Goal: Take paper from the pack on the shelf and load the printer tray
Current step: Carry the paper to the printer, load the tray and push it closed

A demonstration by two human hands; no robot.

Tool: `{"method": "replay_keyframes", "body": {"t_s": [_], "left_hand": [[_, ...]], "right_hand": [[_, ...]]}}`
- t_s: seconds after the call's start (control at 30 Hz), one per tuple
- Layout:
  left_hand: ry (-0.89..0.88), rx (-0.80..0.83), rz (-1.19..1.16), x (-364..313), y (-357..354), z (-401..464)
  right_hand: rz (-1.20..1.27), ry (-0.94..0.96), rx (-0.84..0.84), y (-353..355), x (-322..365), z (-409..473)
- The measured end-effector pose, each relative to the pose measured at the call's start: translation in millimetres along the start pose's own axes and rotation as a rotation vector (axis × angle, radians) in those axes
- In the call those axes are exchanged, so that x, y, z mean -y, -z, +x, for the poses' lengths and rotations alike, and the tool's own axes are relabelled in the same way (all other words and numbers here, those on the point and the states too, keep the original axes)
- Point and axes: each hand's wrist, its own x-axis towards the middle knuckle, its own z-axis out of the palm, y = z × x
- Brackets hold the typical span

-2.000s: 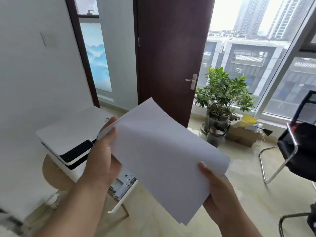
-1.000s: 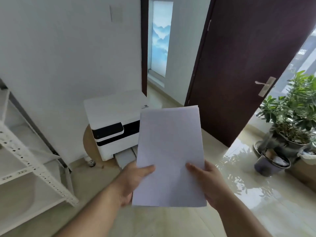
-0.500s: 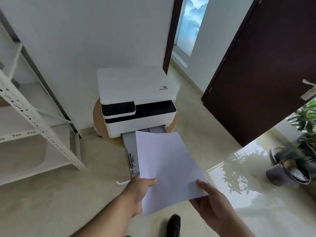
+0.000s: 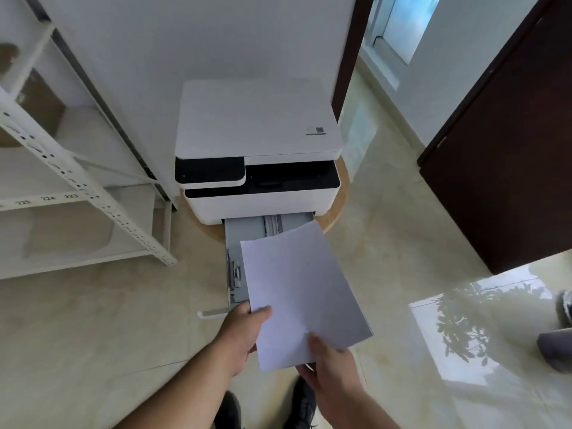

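Note:
A thin stack of white paper (image 4: 297, 289) hangs tilted above the printer's pulled-out grey tray (image 4: 244, 233). My left hand (image 4: 244, 329) grips the stack's near left corner, thumb on top. My right hand (image 4: 328, 360) holds the near edge from below, with its thumb on the sheet. The white and black printer (image 4: 257, 144) sits on a round wooden stool (image 4: 339, 209) against the wall, directly ahead. The paper hides most of the tray's right side. The paper pack on the shelf is out of sight.
A white metal shelf unit (image 4: 77, 181) stands at the left. A dark brown door (image 4: 501, 156) stands open at the right. My dark shoes (image 4: 303, 404) show on the glossy tiled floor (image 4: 93, 335). A plant pot's edge (image 4: 557, 351) sits far right.
The view has swung from the window and door down onto the printer. Both hands have carried the paper forward and lower, over the open tray.

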Motion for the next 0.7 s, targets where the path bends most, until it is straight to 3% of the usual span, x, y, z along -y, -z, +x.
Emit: {"method": "replay_keyframes", "body": {"t_s": [0.17, 0.47, 0.7], "left_hand": [[0.018, -0.089, 0.048, 3.8, 24.1, 30.9], [-0.003, -0.005, 0.258, 19.0, 55.9, 69.6], [-0.022, 0.017, 0.287, 24.1, 61.0, 78.4]], "right_hand": [[0.025, -0.059, -0.032, -12.5, -18.0, 34.5], [0.113, -0.171, -0.121, -43.6, -51.1, 67.6], [0.143, -0.258, -0.134, -41.9, -53.0, 72.3]]}}
